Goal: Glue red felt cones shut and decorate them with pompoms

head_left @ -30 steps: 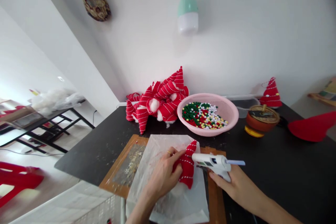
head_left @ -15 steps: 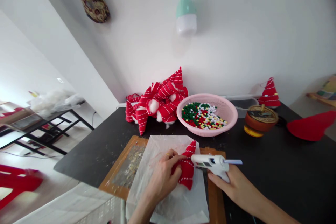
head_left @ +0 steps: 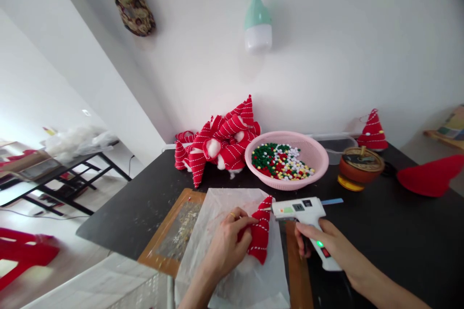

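Note:
A red cone-shaped hat with white stitched stripes [head_left: 261, 231] lies on white paper [head_left: 217, 212], white stuffing showing at its wide end. My left hand [head_left: 230, 236] grips its left side, thumb and fingers closed on the cloth. In my right hand [head_left: 326, 241] is a white hot glue gun [head_left: 299, 208], a green light glowing on its handle. The gun's nozzle meets the hat's right edge near the tip; whether it touches cannot be made out. A pale glue stick juts from the gun's rear. Beneath the paper is a board with brown taped edges [head_left: 299, 270].
Behind my hands stands a pink basket [head_left: 250, 164] of small coloured pompoms [head_left: 281, 159]. Several striped stuffed hats [head_left: 224, 142] are heaped to its left. An amber jar [head_left: 358, 169], a decorated cone hat [head_left: 373, 130] and a red felt piece [head_left: 429, 174] sit at right.
The glue gun has turned, bringing its handle and green light into sight, and its nozzle has moved up toward the hat's tip. My left hand stays on the hat.

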`<state>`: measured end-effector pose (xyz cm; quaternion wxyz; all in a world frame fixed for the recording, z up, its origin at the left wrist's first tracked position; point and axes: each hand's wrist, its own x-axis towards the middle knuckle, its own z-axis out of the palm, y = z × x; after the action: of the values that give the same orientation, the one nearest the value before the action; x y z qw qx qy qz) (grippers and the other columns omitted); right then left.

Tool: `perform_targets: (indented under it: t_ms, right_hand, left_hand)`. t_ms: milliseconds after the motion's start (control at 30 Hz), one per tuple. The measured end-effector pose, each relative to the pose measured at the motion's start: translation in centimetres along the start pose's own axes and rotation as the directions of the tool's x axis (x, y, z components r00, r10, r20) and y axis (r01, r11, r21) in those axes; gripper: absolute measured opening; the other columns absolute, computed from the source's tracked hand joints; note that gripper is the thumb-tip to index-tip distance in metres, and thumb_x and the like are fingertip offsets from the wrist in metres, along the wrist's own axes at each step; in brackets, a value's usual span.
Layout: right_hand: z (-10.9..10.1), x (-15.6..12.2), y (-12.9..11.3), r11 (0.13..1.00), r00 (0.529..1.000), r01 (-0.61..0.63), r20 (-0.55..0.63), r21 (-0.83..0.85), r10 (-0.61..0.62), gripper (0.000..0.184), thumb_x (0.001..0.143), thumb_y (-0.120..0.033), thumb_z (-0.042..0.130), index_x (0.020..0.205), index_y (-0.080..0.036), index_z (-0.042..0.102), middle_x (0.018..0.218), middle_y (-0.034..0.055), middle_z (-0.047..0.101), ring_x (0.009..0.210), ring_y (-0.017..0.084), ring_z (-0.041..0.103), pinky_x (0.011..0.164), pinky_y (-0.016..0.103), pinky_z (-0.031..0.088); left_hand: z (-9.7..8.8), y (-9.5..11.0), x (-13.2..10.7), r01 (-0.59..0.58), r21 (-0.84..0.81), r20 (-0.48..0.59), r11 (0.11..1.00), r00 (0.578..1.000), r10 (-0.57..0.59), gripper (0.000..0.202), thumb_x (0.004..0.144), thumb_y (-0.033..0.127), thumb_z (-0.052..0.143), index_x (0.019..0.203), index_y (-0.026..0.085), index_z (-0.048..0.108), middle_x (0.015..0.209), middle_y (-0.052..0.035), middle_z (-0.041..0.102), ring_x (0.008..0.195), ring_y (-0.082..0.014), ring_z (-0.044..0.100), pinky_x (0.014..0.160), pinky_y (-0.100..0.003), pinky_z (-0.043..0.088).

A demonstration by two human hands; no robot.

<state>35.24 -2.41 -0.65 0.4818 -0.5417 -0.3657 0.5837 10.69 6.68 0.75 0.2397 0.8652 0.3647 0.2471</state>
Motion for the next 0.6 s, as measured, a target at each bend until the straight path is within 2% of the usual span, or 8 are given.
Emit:
perform_targets:
  t_ms: [133, 300, 467, 600]
  right_hand:
    - [-0.5, -0.1, -0.5, 0.999, 0.998, 0.037, -0.05, 0.034, -0.035, 0.047, 0.08, -0.062, 0.071, 0.078, -0.015, 0.068, 0.069, 0.0043, 0.069, 0.066, 0.021, 0.066, 0.063, 0.031, 0.049]
    - [-0.4, 0.0, -0.2, 0.991, 0.996, 0.075, -0.044, -0.111, -0.08, 0.05, 0.079, -0.065, 0.07, 0.068, -0.016, 0.067, 0.063, 0.0054, 0.069, 0.063, 0.021, 0.063, 0.062, 0.032, 0.049]
    - [-0.1, 0.5, 0.9, 0.976, 0.992, 0.099, -0.059, -0.194, -0.112, 0.05, 0.081, -0.066, 0.067, 0.076, -0.016, 0.069, 0.061, 0.0044, 0.069, 0.061, 0.021, 0.064, 0.059, 0.031, 0.049]
    - [-0.3, 0.7, 1.6, 0.954, 0.987, 0.143, -0.036, -0.263, -0.157, 0.047, 0.087, -0.063, 0.063, 0.073, -0.017, 0.067, 0.061, 0.0037, 0.068, 0.063, 0.021, 0.064, 0.06, 0.031, 0.047]
  left_hand:
    - [-0.2, 0.2, 0.0, 0.011, 0.009, 0.003, 1.0, 1.0, -0.011, 0.044, 0.085, 0.009, 0.05, 0.114, 0.03, 0.077, 0.1, -0.0051, 0.07, 0.09, -0.0205, 0.068, 0.081, -0.032, 0.055]
    - [-0.1, 0.3, -0.1, -0.007, 0.019, -0.023, 1.0, 1.0, 0.007, 0.045, 0.084, 0.01, 0.05, 0.117, 0.029, 0.075, 0.104, -0.0064, 0.07, 0.091, -0.0215, 0.069, 0.082, -0.033, 0.056]
    - [-0.3, 0.4, 0.0, 0.019, 0.001, -0.019, 1.0, 1.0, -0.019, 0.047, 0.083, 0.009, 0.051, 0.121, 0.027, 0.073, 0.107, -0.0073, 0.071, 0.096, -0.0226, 0.07, 0.086, -0.034, 0.056]
    - [-0.2, 0.3, 0.0, 0.036, -0.014, -0.003, 0.999, 0.999, -0.036, 0.048, 0.083, 0.009, 0.051, 0.122, 0.027, 0.071, 0.108, -0.0067, 0.07, 0.097, -0.023, 0.069, 0.087, -0.034, 0.055]
